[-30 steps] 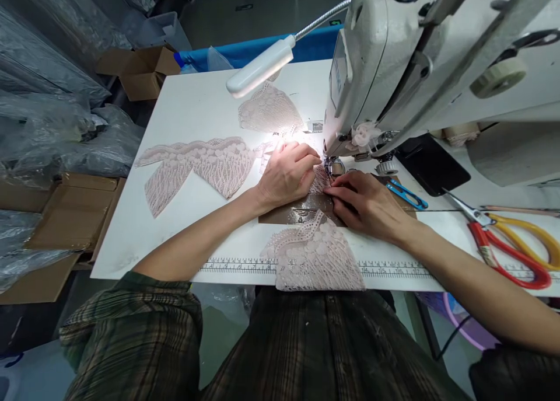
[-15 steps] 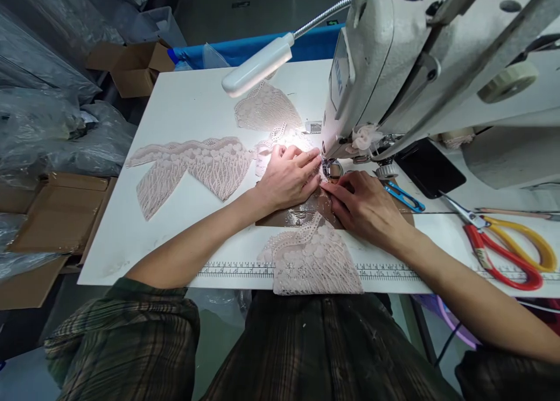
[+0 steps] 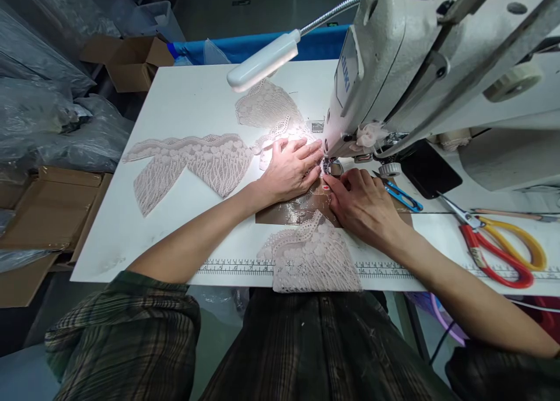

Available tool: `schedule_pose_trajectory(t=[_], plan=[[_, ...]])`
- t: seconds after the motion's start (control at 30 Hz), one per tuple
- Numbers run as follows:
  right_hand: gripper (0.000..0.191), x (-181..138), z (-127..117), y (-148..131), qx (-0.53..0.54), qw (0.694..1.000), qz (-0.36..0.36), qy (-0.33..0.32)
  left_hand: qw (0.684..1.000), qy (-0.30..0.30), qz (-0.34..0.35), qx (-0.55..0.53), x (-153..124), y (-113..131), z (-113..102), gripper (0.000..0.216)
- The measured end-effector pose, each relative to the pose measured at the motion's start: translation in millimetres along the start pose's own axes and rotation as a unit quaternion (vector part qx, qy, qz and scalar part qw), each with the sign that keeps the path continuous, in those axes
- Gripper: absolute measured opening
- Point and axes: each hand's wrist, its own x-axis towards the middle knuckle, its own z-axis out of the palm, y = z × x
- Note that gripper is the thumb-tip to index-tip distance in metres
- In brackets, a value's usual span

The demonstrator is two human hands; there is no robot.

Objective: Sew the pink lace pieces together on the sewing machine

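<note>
My left hand [image 3: 289, 170] lies flat with fingers stretched over pale pink lace [image 3: 286, 133], its fingertips just left of the presser foot [image 3: 333, 167] of a sewing machine [image 3: 371, 68]. On the other side of the foot, my right hand [image 3: 365, 208] is closed, thumb and forefinger pinching the lace edge beside the needle area. The pinched edge itself is mostly hidden by the fingers. A folded lace piece [image 3: 315, 261] hangs toward the table's front edge, below both hands. More lace pieces [image 3: 192, 161] are spread flat to the left.
A white lamp [image 3: 262, 62] shines over the white table [image 3: 175, 103]. Blue thread snips [image 3: 405, 195], a black phone [image 3: 431, 168] and red-and-yellow scissors [image 3: 499, 243] lie right of my right hand. A printed ruler [image 3: 236, 268] runs along the front edge. Cardboard boxes [image 3: 131, 65] stand left.
My left hand has flattened, its fingers straighter on the lace. My right hand keeps nearly the same place by the presser foot. The view has shifted slightly.
</note>
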Motion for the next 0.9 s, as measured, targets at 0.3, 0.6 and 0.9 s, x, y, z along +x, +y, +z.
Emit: schedule_pose_trajectory(t=[0.3,0.6,0.9], plan=[[0.036,-1.0,-4.6,-5.2,-0.037,0.999,0.018,-0.015,0.988,0.091,0.128,-0.009,-4.1,-2.9,4.9,0.030],[0.038,-4.0,2.1,-2.4,-0.013,0.999,0.034,0.009,0.982,0.107,0.157,-0.022,-4.9,-6.5,6.4,0.025],[0.037,-8.4,1.6,-0.9,0.014,0.998,0.039,0.038,0.989,0.072,0.126,-0.004,-6.1,-10.3,6.2,0.029]])
